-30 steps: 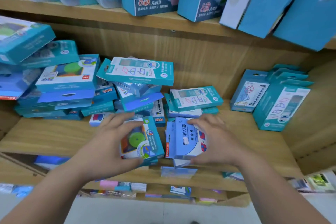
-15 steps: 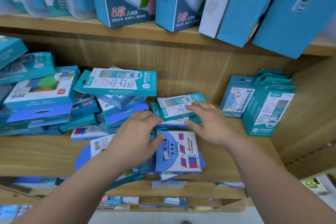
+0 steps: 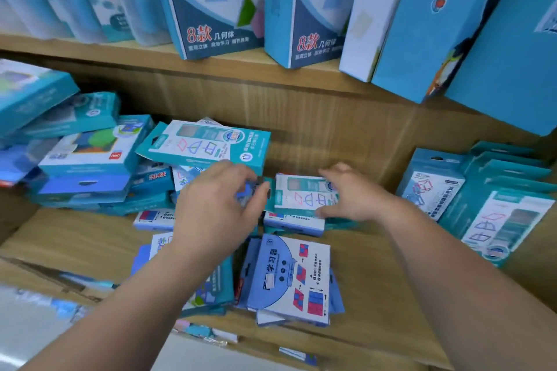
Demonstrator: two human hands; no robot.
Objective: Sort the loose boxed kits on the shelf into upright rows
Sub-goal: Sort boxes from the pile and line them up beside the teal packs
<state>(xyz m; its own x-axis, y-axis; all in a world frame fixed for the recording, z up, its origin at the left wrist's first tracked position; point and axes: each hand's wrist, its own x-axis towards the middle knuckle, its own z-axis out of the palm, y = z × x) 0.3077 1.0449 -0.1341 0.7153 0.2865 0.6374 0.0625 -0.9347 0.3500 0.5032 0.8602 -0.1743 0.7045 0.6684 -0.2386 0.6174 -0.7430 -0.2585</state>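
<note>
Teal cardboard kit, flat and rectangular, gripped by right hand.

Matt wood-grain shelf; smooth printed cardboard kits (slightly glossy faces).

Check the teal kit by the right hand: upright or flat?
Flat. The teal kit lies face-up on other boxes, right hand touching its edge.

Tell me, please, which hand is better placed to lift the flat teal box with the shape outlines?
Probably the right hand: its fingers already wrap the right end of the flat teal box with shape outlines. The left hand only hovers open at that box's left edge.
</note>
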